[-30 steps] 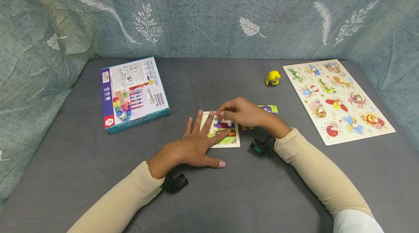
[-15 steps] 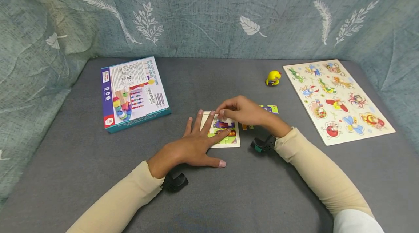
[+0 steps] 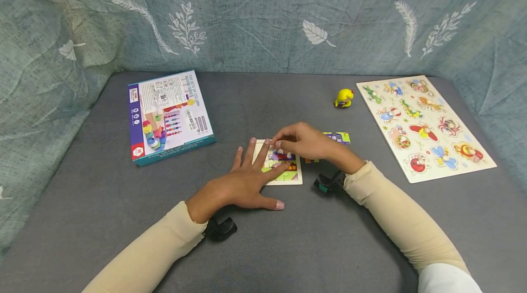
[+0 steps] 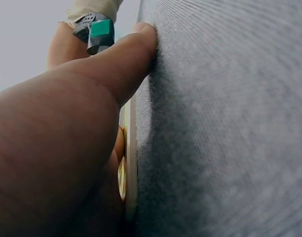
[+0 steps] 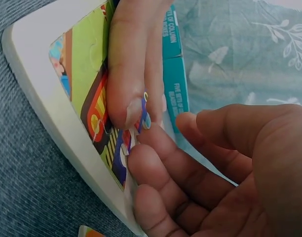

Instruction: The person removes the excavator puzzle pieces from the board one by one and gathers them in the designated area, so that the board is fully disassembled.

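Where the puzzle board [image 3: 288, 183] lies partly beneath the wide-spread left hand [image 3: 244, 190], the curled right hand [image 3: 303, 140] touches its far side, anything gripped there being indiscernible.

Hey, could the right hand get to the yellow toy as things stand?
Probably yes. In the head view, the yellow toy stands beyond the right hand, with nothing visible between them. The hand would likely have to leave the puzzle first.
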Demonstrator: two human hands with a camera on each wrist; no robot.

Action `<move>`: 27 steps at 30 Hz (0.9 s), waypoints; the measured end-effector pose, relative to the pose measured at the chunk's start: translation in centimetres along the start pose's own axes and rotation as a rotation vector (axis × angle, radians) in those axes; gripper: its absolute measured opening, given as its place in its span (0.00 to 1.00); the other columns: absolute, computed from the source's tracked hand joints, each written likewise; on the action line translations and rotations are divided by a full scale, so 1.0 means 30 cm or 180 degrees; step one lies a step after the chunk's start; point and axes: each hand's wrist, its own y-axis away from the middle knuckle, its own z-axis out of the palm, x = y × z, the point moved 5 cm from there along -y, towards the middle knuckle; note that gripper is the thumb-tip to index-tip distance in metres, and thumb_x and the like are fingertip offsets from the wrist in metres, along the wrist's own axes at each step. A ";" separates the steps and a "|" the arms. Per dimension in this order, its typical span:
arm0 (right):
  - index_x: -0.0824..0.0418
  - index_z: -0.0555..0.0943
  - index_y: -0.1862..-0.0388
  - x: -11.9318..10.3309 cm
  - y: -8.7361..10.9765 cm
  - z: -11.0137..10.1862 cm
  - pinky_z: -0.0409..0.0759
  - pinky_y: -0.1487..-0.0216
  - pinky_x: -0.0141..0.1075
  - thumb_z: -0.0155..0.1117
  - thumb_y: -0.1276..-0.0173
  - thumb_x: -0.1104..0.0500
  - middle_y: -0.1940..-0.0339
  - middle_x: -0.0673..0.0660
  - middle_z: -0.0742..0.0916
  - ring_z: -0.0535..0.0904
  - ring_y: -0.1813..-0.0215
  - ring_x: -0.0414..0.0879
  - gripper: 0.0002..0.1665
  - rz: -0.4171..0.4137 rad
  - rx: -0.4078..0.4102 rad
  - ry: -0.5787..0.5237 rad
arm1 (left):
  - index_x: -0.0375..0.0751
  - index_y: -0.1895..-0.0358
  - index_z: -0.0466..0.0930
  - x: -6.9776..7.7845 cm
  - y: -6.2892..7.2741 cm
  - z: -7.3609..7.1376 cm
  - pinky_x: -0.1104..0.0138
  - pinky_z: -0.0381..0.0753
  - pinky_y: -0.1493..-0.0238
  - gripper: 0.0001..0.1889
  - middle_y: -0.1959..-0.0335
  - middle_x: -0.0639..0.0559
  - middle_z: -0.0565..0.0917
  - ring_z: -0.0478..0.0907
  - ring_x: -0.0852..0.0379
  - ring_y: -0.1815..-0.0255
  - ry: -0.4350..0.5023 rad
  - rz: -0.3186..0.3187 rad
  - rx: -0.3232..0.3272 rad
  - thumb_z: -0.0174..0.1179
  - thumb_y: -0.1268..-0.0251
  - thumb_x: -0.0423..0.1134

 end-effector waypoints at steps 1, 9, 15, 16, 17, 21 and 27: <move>0.66 0.83 0.49 -0.001 0.001 0.000 0.68 0.79 0.34 0.53 0.26 0.64 0.65 0.55 0.87 0.67 0.82 0.40 0.14 -0.0003 -0.0004 0.0008 | 0.69 0.22 0.42 0.000 0.000 -0.001 0.40 0.19 0.35 0.49 0.25 0.47 0.16 0.07 0.40 0.31 -0.0008 0.0003 0.0009 0.52 0.45 0.77; 0.69 0.83 0.50 -0.008 -0.001 0.002 0.78 0.64 0.35 0.58 0.29 0.67 0.57 0.58 0.87 0.81 0.67 0.42 0.12 -0.0156 -0.0035 -0.0028 | 0.69 0.22 0.42 0.001 0.001 -0.004 0.40 0.19 0.35 0.49 0.25 0.45 0.17 0.07 0.39 0.31 0.0003 0.0016 0.0006 0.53 0.45 0.76; 0.69 0.84 0.53 -0.008 -0.006 0.008 0.80 0.64 0.35 0.59 0.30 0.69 0.58 0.57 0.88 0.83 0.65 0.43 0.10 -0.0131 -0.0121 -0.0088 | 0.69 0.22 0.42 -0.001 0.001 -0.003 0.40 0.18 0.35 0.49 0.25 0.45 0.17 0.07 0.38 0.31 0.0029 0.0031 0.0007 0.53 0.45 0.76; 0.68 0.85 0.54 -0.007 -0.005 0.007 0.79 0.69 0.34 0.59 0.30 0.69 0.61 0.56 0.88 0.82 0.71 0.42 0.10 -0.0092 -0.0135 -0.0074 | 0.69 0.22 0.42 -0.001 0.001 -0.004 0.40 0.19 0.35 0.49 0.25 0.45 0.17 0.07 0.38 0.31 0.0024 0.0039 0.0017 0.53 0.45 0.76; 0.67 0.86 0.56 -0.006 -0.006 0.007 0.77 0.74 0.34 0.59 0.30 0.68 0.63 0.55 0.88 0.79 0.76 0.42 0.10 -0.0061 -0.0150 -0.0057 | 0.69 0.22 0.42 0.000 0.002 -0.004 0.40 0.19 0.35 0.49 0.25 0.45 0.17 0.07 0.38 0.31 0.0020 0.0048 0.0027 0.53 0.45 0.76; 0.65 0.87 0.57 -0.008 -0.006 0.009 0.71 0.81 0.34 0.59 0.29 0.67 0.69 0.52 0.88 0.70 0.84 0.41 0.10 -0.0067 -0.0247 0.0038 | 0.69 0.22 0.43 0.000 0.002 -0.004 0.39 0.20 0.35 0.49 0.25 0.45 0.17 0.08 0.38 0.31 -0.0001 0.0064 0.0046 0.53 0.44 0.76; 0.67 0.85 0.55 -0.011 -0.011 0.025 0.76 0.67 0.35 0.62 0.32 0.69 0.70 0.51 0.86 0.76 0.72 0.41 0.09 -0.0266 -0.0382 0.0103 | 0.71 0.22 0.41 -0.002 -0.001 0.001 0.40 0.18 0.35 0.48 0.26 0.47 0.16 0.07 0.39 0.31 0.0034 0.0040 -0.0002 0.52 0.44 0.76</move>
